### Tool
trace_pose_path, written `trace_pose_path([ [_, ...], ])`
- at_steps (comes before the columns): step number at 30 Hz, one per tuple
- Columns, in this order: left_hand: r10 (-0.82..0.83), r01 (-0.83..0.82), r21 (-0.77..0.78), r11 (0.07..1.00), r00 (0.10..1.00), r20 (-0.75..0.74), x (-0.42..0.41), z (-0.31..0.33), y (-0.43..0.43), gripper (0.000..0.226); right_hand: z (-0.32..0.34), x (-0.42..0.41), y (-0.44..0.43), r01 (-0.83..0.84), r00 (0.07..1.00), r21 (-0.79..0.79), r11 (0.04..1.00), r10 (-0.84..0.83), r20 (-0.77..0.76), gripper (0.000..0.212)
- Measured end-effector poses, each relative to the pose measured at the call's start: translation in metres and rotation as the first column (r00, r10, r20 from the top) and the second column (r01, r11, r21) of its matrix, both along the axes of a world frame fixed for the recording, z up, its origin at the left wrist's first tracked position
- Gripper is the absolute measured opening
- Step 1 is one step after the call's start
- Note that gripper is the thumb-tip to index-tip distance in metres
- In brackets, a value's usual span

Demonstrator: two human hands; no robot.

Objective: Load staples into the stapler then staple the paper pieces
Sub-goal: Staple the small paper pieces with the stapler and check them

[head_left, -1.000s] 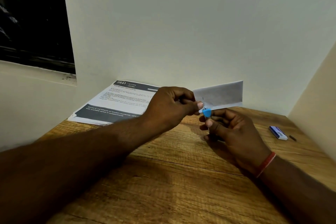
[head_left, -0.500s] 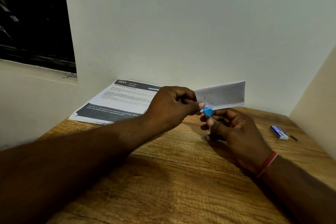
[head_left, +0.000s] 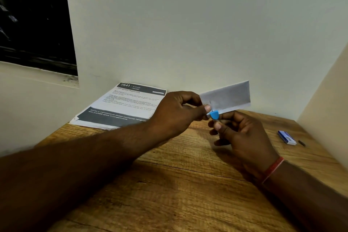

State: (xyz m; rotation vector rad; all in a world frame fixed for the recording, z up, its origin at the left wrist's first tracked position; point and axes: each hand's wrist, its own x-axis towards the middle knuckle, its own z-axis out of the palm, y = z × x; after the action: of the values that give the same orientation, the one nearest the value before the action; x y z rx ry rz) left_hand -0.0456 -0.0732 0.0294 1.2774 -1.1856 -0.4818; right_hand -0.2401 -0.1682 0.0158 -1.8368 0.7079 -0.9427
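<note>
The left hand (head_left: 175, 111) pinches a folded white paper strip (head_left: 227, 96); just beside its thumb, the right hand (head_left: 243, 137) grips a small blue plastic stapler (head_left: 214, 115) touching the strip's lower edge.

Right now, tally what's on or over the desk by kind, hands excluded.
Held paper: 1 (layers unclear)
Stapler: 1
Printed stack: 1
Staple box: 1
Small dark piece: 1
Total: 5
</note>
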Motion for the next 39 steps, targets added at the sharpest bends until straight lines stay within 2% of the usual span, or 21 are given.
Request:
trace_pose_path([
  [8,-0.005,0.005,-0.014,1.0,1.0,-0.01,-0.003,0.001,0.001,0.01,0.0,-0.001,0.001,0.069,0.997,-0.098,0.993,-0.071,-0.019,0.017],
  [15,0.047,-0.048,-0.024,0.999,0.998,-0.052,0.008,-0.002,-0.008,0.027,0.002,-0.004,0.002,-0.09,0.996,0.01,0.996,0.09,0.014,0.021],
  [19,0.009,-0.016,-0.036,0.999,0.983,-0.183,0.01,-0.002,-0.014,0.026,-0.003,-0.012,-0.006,-0.014,0.985,-0.134,0.991,-0.009,-0.171,0.019],
  [22,-0.029,0.022,-0.032,0.999,0.968,-0.25,0.011,-0.001,-0.014,0.017,-0.005,-0.014,-0.011,-0.013,0.922,-0.32,0.947,-0.113,-0.37,0.016],
  [24,-0.047,0.041,-0.026,0.999,0.965,-0.259,0.011,-0.001,-0.014,0.017,-0.005,-0.012,-0.012,-0.039,0.882,-0.376,0.926,-0.145,-0.449,0.017],
  [27,-0.062,0.055,-0.033,0.998,0.961,-0.268,0.011,-0.002,-0.013,0.016,-0.005,-0.008,-0.014,-0.053,0.848,-0.438,0.897,-0.192,-0.494,0.023],
  [30,-0.056,0.049,-0.033,0.998,0.967,-0.249,0.012,-0.003,-0.011,0.015,-0.006,-0.006,-0.015,-0.043,0.839,-0.4,0.915,-0.184,-0.512,0.028],
  [33,-0.051,0.05,-0.012,0.999,0.964,-0.261,0.011,-0.002,-0.01,0.026,-0.005,-0.007,-0.014,-0.018,0.878,-0.356,0.934,-0.155,-0.452,0.046],
  [35,-0.056,0.061,0.009,0.998,0.955,-0.29,0.011,0.0,-0.011,0.035,-0.003,-0.006,-0.013,0.05,0.936,-0.359,0.932,-0.17,-0.31,0.067],
  [37,-0.079,0.099,0.047,0.994,0.945,-0.318,0.011,0.001,-0.011,0.046,0.002,-0.007,-0.014,0.126,0.973,-0.399,0.908,-0.191,-0.127,0.087],
  [39,-0.113,0.152,0.089,0.984,0.931,-0.346,0.01,0.0,-0.012,0.057,0.004,-0.01,-0.018,0.155,0.976,-0.508,0.847,-0.21,-0.051,0.106],
])
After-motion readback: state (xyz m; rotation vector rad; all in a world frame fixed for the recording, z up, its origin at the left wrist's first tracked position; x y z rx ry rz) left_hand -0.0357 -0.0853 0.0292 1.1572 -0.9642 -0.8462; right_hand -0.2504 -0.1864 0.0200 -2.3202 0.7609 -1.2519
